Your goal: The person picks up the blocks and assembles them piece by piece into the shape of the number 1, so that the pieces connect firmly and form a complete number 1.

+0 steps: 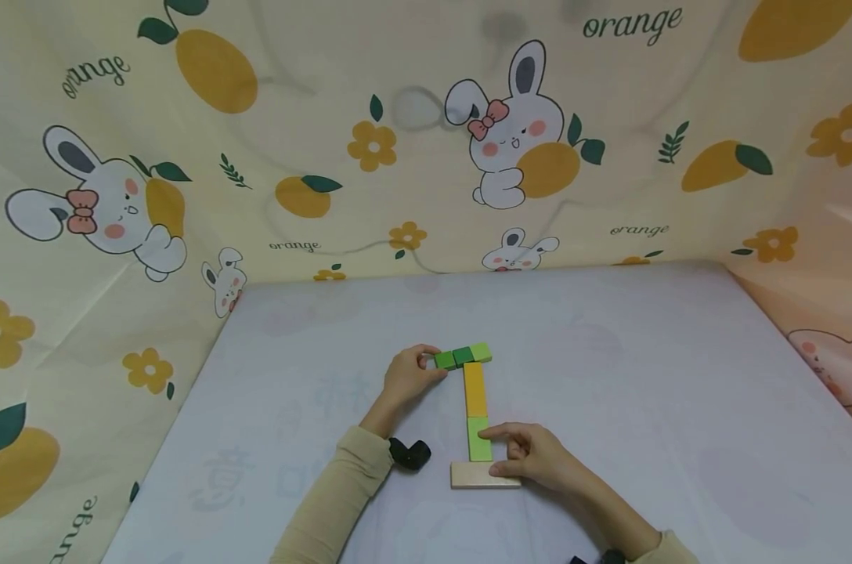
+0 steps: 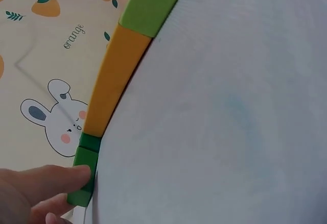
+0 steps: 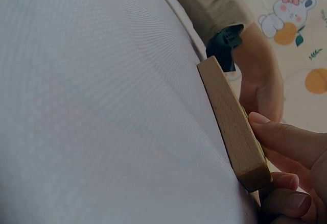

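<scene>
My left hand point(image 1: 409, 372) pinches a green block point(image 1: 445, 360) at the left end of a short row. Beside that block sit a dark green block point(image 1: 463, 356) and a light green block point(image 1: 481, 352). Below the row a long yellow block point(image 1: 475, 389) lies end to end with a longer light green block point(image 1: 478, 439). A plain wooden block point(image 1: 468, 475) lies crosswise at the bottom. My right hand point(image 1: 542, 456) touches the longer light green block with its index finger, and its thumb rests against the wooden block point(image 3: 227, 117).
All the blocks lie on a white tabletop point(image 1: 313, 337). A cream cloth point(image 1: 426, 47) printed with rabbits and oranges hangs behind and at both sides. A black device point(image 1: 409, 455) is worn at the left wrist.
</scene>
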Motion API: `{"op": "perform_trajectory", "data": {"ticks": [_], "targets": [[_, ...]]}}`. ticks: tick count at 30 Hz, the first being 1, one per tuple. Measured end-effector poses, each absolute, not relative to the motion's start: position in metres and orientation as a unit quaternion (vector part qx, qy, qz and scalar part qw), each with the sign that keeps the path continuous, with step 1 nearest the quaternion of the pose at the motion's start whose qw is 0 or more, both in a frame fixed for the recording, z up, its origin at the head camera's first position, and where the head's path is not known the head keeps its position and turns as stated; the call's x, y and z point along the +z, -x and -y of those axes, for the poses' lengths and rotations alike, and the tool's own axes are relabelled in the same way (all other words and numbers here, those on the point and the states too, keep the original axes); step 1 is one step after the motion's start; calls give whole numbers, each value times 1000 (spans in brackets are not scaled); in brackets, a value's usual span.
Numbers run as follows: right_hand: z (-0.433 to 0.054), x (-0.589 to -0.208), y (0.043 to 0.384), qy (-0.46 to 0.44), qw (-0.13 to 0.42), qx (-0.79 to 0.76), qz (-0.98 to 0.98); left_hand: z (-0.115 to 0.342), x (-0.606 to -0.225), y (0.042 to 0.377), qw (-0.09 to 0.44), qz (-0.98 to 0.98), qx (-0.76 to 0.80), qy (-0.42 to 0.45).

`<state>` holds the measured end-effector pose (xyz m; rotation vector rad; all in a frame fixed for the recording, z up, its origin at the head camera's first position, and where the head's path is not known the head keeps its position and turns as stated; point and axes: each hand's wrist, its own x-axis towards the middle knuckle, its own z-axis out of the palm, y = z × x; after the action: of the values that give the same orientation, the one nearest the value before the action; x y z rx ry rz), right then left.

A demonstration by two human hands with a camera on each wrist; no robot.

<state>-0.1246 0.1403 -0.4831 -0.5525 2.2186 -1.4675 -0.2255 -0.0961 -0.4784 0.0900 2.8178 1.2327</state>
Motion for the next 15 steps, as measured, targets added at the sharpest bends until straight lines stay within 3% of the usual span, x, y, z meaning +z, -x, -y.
{"op": "perform_trajectory", "data": {"ticks": [15], "targets": [[-140,-485,123,189,210,-517,-808,92,-479,227,36,-919,391,-29]]}}
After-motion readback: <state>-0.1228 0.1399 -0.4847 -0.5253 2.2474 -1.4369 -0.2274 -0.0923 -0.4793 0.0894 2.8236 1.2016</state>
